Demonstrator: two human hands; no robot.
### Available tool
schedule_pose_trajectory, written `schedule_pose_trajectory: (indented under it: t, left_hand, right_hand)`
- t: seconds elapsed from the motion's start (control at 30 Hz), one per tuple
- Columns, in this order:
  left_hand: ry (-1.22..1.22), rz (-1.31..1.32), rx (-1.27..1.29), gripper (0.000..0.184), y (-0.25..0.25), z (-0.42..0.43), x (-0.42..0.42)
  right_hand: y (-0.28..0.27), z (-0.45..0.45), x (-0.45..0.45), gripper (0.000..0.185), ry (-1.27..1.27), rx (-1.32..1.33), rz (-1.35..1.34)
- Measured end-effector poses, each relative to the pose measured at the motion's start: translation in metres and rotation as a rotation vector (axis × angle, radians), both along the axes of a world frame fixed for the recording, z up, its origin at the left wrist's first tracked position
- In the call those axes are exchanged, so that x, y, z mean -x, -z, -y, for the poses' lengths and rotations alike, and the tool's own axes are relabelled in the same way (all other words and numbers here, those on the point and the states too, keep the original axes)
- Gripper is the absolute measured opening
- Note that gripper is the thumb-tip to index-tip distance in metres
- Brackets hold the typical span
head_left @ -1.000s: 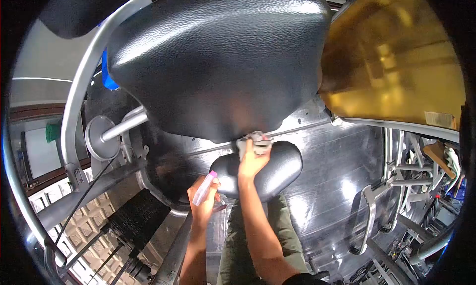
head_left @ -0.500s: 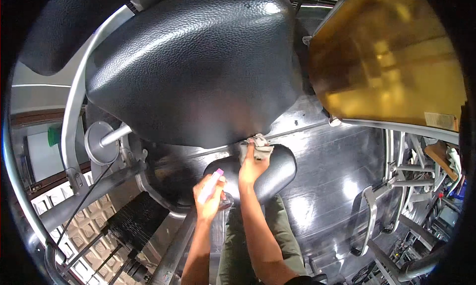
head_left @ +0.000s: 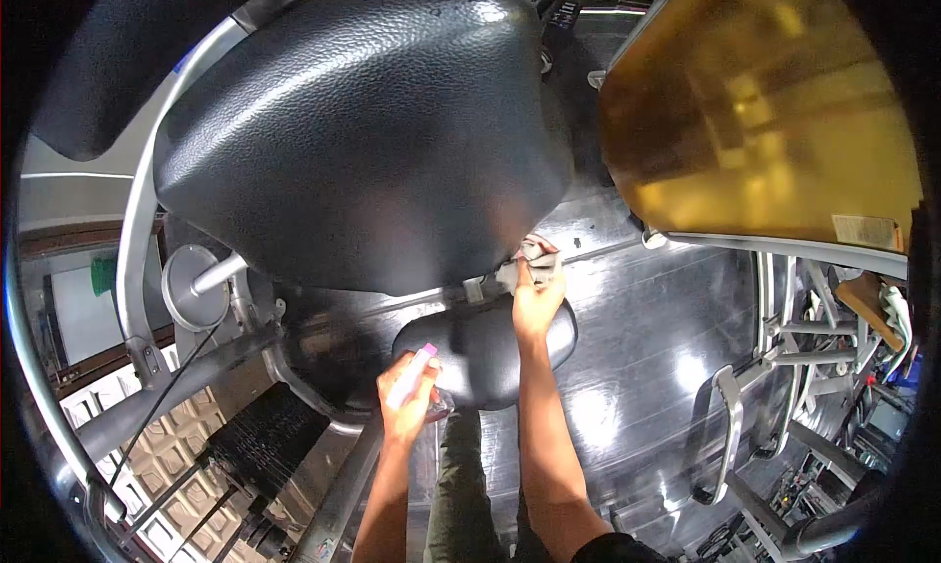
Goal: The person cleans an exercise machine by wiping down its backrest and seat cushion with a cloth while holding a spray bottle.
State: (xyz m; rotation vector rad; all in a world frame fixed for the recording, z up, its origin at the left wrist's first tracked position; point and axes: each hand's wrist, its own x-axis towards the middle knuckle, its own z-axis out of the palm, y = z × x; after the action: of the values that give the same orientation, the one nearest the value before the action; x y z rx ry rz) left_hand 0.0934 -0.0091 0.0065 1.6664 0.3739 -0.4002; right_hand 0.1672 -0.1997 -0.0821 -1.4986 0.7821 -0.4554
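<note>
My left hand (head_left: 404,394) is closed around a spray bottle (head_left: 412,379) with a pink nozzle tip and a clear body. In my right hand (head_left: 538,303) a bunched pale cloth (head_left: 534,259) is pinched, pressed at the lower right edge of a large black padded backrest (head_left: 372,161). Below it lies a smaller black padded seat (head_left: 466,352), with both my arms reaching over or beside it. Part of the bottle is hidden behind my left fingers.
On the left stand a curved silver frame tube (head_left: 142,220), a round disc on a bar (head_left: 196,287) and a black weight stack (head_left: 265,436). A gold panel (head_left: 755,122) rises at upper right. Metal frames (head_left: 730,436) stand on the dark floor (head_left: 647,367) at right.
My right hand has moved right and slightly up with the cloth, along the backrest's lower edge. My left hand with the bottle has hardly moved. The view has shifted a little.
</note>
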Motion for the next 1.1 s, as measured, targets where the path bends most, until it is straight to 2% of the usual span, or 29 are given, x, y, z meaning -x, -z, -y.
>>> schedule_pose_trajectory:
  t: [0.1, 0.2, 0.23, 0.3, 0.33, 0.37, 0.43, 0.47, 0.53, 0.57, 0.63, 0.67, 0.7, 0.77, 0.8, 1.1]
  left_hand:
    - [0.022, 0.022, -0.015, 0.004, 0.003, 0.002, 0.0]
    - [0.03, 0.04, -0.01, 0.004, 0.006, 0.006, 0.0]
    - [0.036, 0.047, -0.009, 0.004, 0.007, 0.008, -0.002]
    - [0.038, 0.034, -0.013, 0.004, 0.007, 0.013, -0.005]
    - [0.037, 0.022, -0.018, 0.005, 0.005, 0.014, -0.006]
    - [0.036, 0.021, -0.021, 0.005, 0.004, 0.016, -0.007]
    - [0.04, 0.013, -0.02, 0.005, 0.003, 0.02, -0.009]
    - [0.039, 0.016, -0.017, 0.005, 0.006, 0.021, -0.009]
    - [0.086, 0.101, 0.006, 0.011, 0.013, 0.02, -0.005]
    - [0.086, 0.103, 0.007, 0.011, 0.016, 0.021, -0.004]
    - [0.086, 0.052, 0.0, 0.012, 0.019, 0.022, -0.001]
    - [0.086, 0.052, -0.003, 0.012, 0.02, 0.022, -0.001]
    - [0.105, 0.063, -0.013, 0.012, 0.02, 0.022, 0.0]
    - [0.128, 0.072, -0.025, 0.012, 0.02, 0.022, 0.001]
    - [0.119, 0.084, -0.01, 0.011, 0.019, 0.023, 0.001]
    - [0.075, 0.007, -0.015, 0.009, 0.022, 0.009, 0.001]
  right_hand:
    - [0.01, 0.007, 0.001, 0.029, -0.094, 0.014, 0.067]
    - [0.03, 0.018, 0.002, 0.027, -0.12, 0.068, -0.206]
    - [0.044, 0.027, 0.001, 0.027, -0.118, 0.07, -0.208]
    - [0.068, 0.046, -0.005, 0.028, -0.25, 0.138, -0.465]
    - [0.058, 0.055, -0.013, 0.029, -0.308, 0.139, -0.521]
    - [0.067, 0.067, -0.018, 0.026, -0.436, 0.167, -0.503]
    - [0.048, 0.079, -0.029, 0.025, -0.535, 0.109, -0.421]
    - [0.036, 0.079, -0.031, 0.025, -0.535, 0.113, -0.418]
    - [0.021, 0.069, -0.023, 0.029, -0.492, 0.105, -0.151]
    - [0.025, 0.063, -0.018, 0.029, -0.492, 0.106, -0.15]
    - [0.05, 0.049, -0.006, 0.031, -0.313, 0.062, -0.103]
    - [0.063, 0.046, -0.004, 0.024, -0.295, 0.121, -0.07]
    - [0.083, 0.048, -0.001, 0.024, -0.296, 0.117, -0.07]
    - [0.117, 0.056, 0.004, 0.022, -0.227, -0.259, -0.224]
    - [0.102, 0.056, 0.0, 0.025, -0.198, -0.343, -0.229]
    - [0.092, 0.061, -0.01, 0.028, -0.238, -0.274, -0.375]
